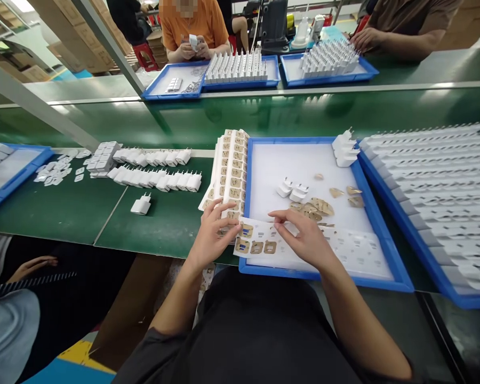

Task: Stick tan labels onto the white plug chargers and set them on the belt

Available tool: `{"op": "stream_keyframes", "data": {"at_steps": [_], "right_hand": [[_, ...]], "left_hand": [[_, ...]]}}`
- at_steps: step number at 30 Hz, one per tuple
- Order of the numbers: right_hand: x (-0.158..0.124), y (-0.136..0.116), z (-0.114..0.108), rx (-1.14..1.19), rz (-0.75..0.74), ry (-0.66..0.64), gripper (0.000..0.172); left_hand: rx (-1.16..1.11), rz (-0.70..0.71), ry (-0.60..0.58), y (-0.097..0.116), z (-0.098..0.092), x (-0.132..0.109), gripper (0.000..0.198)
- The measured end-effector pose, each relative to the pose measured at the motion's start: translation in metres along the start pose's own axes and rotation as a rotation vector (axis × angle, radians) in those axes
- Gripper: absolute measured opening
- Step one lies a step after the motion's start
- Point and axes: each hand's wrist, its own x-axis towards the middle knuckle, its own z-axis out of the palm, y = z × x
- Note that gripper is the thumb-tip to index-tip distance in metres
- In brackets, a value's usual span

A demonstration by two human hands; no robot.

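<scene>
My left hand (pixel 213 237) has its thumb and forefinger closed at the upper left corner of a sticker sheet (pixel 260 257); its other fingers are spread. Several tan stickers with cut-outs remain on the sheet's left part, two showing blue. Above the sheet, my right hand (pixel 304 237) has thumb and forefinger drawn together; what lies between them is too small to make out. The sheet lies over the front of a blue-rimmed tray (pixel 288 271). Behind my right hand are loose peeled tan pieces (pixel 320 206) and two white plug adapters (pixel 292 189).
Stacked sticker sheets (pixel 234 165) overlap the tray's left side. White adapters (pixel 156 178) stand in rows at left, with one single adapter (pixel 141 204) nearer. A full tray of adapters (pixel 444 202) adjoins on the right. Co-workers sit opposite; another person's hand (pixel 32 268) shows at left.
</scene>
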Motion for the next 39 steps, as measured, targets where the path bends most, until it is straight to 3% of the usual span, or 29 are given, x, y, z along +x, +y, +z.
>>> {"op": "stream_keyframes", "data": {"at_steps": [5,11,20,25,28,30,33,37,39], "right_hand": [[0.004,-0.016,0.018,-0.11,-0.276,0.256,0.017],[0.01,-0.027,0.036,-0.142,-0.369,0.256,0.01],[0.004,-0.023,0.04,-0.146,-0.465,0.271,0.013],[-0.014,-0.012,0.016,0.178,-0.377,0.06,0.011],[-0.026,0.001,0.001,0.289,-0.227,0.036,0.01],[-0.032,0.009,-0.004,0.274,-0.141,0.077,0.01],[-0.036,0.017,-0.003,0.252,-0.088,0.104,0.009],[-0.038,0.021,0.002,0.221,-0.097,0.112,0.006],[-0.039,0.022,0.003,0.196,-0.098,0.107,0.006]], "left_hand": [[-0.056,-0.006,-0.007,0.014,0.002,0.003,0.012],[-0.106,-0.033,-0.081,0.029,-0.004,0.004,0.014],[-0.143,-0.15,-0.06,0.03,0.003,0.014,0.025],[0.098,-0.196,-0.029,0.02,0.006,0.017,0.021],[0.25,-0.215,-0.028,0.01,0.003,0.026,0.014],[0.279,-0.171,-0.029,0.007,0.001,0.042,0.016],[0.268,-0.005,-0.103,0.011,0.006,0.08,0.035],[0.352,0.333,-0.371,0.033,0.039,0.132,0.061],[0.419,0.411,-0.493,0.044,0.06,0.149,0.064]]}}
